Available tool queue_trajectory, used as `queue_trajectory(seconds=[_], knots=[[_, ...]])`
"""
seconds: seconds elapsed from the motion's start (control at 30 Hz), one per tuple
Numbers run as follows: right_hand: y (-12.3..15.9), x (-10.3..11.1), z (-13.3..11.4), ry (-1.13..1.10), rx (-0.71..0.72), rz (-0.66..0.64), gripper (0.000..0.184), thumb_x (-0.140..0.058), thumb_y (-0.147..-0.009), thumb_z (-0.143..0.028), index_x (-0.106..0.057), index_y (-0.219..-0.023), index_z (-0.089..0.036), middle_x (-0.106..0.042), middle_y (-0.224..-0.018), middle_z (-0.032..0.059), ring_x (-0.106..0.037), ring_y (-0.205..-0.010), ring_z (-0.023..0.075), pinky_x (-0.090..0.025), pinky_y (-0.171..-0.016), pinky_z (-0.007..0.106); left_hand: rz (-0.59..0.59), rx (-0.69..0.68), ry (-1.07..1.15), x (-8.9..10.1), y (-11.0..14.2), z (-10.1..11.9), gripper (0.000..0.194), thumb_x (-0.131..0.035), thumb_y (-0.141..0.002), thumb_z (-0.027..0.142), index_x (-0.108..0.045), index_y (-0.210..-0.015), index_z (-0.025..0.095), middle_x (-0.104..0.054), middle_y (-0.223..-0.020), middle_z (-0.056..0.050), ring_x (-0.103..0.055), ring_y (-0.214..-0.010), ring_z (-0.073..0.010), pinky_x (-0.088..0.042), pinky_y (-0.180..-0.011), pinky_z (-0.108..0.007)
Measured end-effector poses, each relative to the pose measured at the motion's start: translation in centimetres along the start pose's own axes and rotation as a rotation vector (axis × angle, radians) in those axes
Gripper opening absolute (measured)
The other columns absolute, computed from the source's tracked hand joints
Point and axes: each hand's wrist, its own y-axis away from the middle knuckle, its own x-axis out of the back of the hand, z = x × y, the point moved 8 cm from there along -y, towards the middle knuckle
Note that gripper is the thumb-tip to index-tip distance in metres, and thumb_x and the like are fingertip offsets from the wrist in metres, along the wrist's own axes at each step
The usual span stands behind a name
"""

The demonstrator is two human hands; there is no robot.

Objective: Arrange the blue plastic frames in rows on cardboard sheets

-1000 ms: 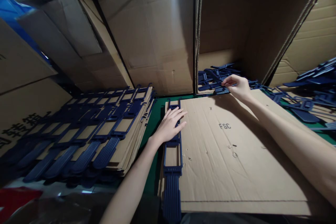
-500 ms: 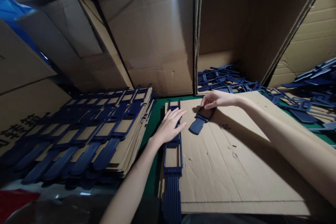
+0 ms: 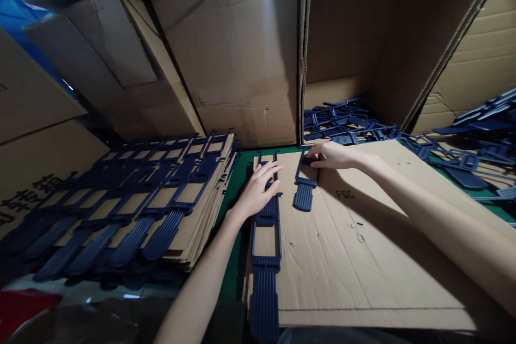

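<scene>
Loosely, at ten o'clock on the cardboard sheet [image 3: 363, 274], our left hand [image 3: 256, 191] lies spread on a column of navy plastic frames [image 3: 266, 264], clasping nothing; towards eleven, our right hand [image 3: 328, 156] pinches a ribbed-tab frame [image 3: 306, 183] by its far end. We judge it light, stiff and slick, its thin side bars [image 3: 299, 171] snappable, so the ribbed tab [image 3: 303, 198] suits our fingers best.

Right hand [image 3: 331, 155] moved from pile [image 3: 349, 122] to cardboard sheet [image 3: 363, 269]; blue frame [image 3: 303, 196] turned straighter.
</scene>
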Motion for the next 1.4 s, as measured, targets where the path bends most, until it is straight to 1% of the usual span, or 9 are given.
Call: queue_trajectory(seconds=[0.1,0.23,0.33,0.53,0.7,0.97,1.07,1.23,1.4], knots=[[-0.4,-1.1,-1.1,0.016,0.041,0.050,0.036,-0.053,-0.084,-0.028,-0.067,-0.115,-0.016,-0.064,-0.115,0.0124,-0.059,-0.107,0.0252,-0.046,-0.092,0.037,-0.013,0.004,-0.050,-0.1,0.1,-0.3,0.032,-0.044,-0.094,0.028,-0.057,-0.122,0.023,-0.044,-0.143,-0.006,-0.035,-0.136,-0.0198,-0.026,-0.115,-0.043],[-0.4,-2.4,-1.5,0.094,-0.053,0.167,0.039,-0.044,-0.089,-0.024,-0.061,-0.123,-0.015,-0.058,-0.123,0.0149,-0.053,-0.113,0.0282,-0.044,-0.094,0.043,-0.059,-0.016,-0.125,-0.7,0.2,-0.4,0.029,-0.044,-0.094,0.028,-0.061,-0.117,0.021,-0.046,-0.141,-0.007,-0.036,-0.136,-0.0214,-0.025,-0.115,-0.045],[-0.5,-2.8,-2.0,0.107,-0.095,0.254,0.036,-0.040,-0.089,-0.018,-0.063,-0.117,-0.015,-0.058,-0.117,0.0153,-0.053,-0.111,0.0274,-0.044,-0.093,0.041,-0.070,-0.022,-0.150,-0.9,0.2,-0.4,0.028,-0.045,-0.095,0.029,-0.062,-0.116,0.021,-0.045,-0.142,-0.007,-0.037,-0.135,-0.0216,-0.027,-0.115,-0.044],[-0.9,-2.4,-2.2,-0.049,-0.186,0.411,0.018,-0.055,-0.079,-0.015,-0.060,-0.096,-0.016,-0.054,-0.103,0.0109,-0.057,-0.095,0.0224,-0.049,-0.083,0.034,-0.079,-0.036,-0.175,-1.0,0.2,-0.3,0.027,-0.045,-0.095,0.028,-0.061,-0.116,0.022,-0.044,-0.143,-0.006,-0.036,-0.136,-0.0209,-0.026,-0.115,-0.044],[-1.1,-2.6,-3.1,-0.104,-0.085,0.394,0.008,-0.053,-0.080,-0.015,-0.061,-0.083,-0.016,-0.054,-0.105,0.0111,-0.058,-0.093,0.0217,-0.049,-0.084,0.034,-0.076,-0.046,-0.180,-0.9,0.2,-0.1,0.028,-0.043,-0.096,0.029,-0.061,-0.117,0.022,-0.045,-0.142,-0.006,-0.038,-0.134,-0.0200,-0.025,-0.116,-0.044],[-1.1,-3.0,-4.0,-0.178,0.038,0.329,0.019,-0.050,-0.084,-0.015,-0.062,-0.098,-0.015,-0.059,-0.111,0.0123,-0.059,-0.101,0.0223,-0.049,-0.088,0.035,-0.078,-0.050,-0.175,-1.0,0.1,-0.1,0.028,-0.044,-0.096,0.027,-0.059,-0.119,0.022,-0.045,-0.142,-0.007,-0.037,-0.135,-0.0197,-0.024,-0.116,-0.044],[-1.0,-3.1,-3.7,-0.169,0.019,0.346,0.019,-0.050,-0.084,-0.016,-0.062,-0.099,-0.016,-0.060,-0.110,0.0114,-0.060,-0.100,0.0220,-0.049,-0.087,0.035,-0.082,-0.053,-0.179,-1.0,0.1,-0.1,0.028,-0.044,-0.095,0.024,-0.058,-0.119,0.022,-0.044,-0.143,-0.007,-0.036,-0.136,-0.0195,-0.023,-0.116,-0.043],[-1.0,-2.7,-2.8,-0.094,-0.059,0.375,0.030,-0.053,-0.081,-0.015,-0.060,-0.110,-0.018,-0.063,-0.108,0.0097,-0.059,-0.099,0.0237,-0.048,-0.086,0.037,-0.075,-0.058,-0.177,-1.0,0.2,-0.2,0.027,-0.044,-0.095,0.024,-0.060,-0.116,0.022,-0.044,-0.143,-0.006,-0.036,-0.136,-0.0200,-0.025,-0.115,-0.043],[-0.8,-1.6,-2.8,0.004,-0.027,0.368,0.040,-0.047,-0.081,-0.008,-0.060,-0.117,-0.020,-0.060,-0.102,0.0108,-0.053,-0.102,0.0261,-0.046,-0.088,0.041,-0.056,-0.052,-0.161,-1.0,0.2,-0.4,0.026,-0.045,-0.094,0.024,-0.061,-0.115,0.023,-0.044,-0.143,-0.005,-0.036,-0.135,-0.0209,-0.028,-0.114,-0.044]])
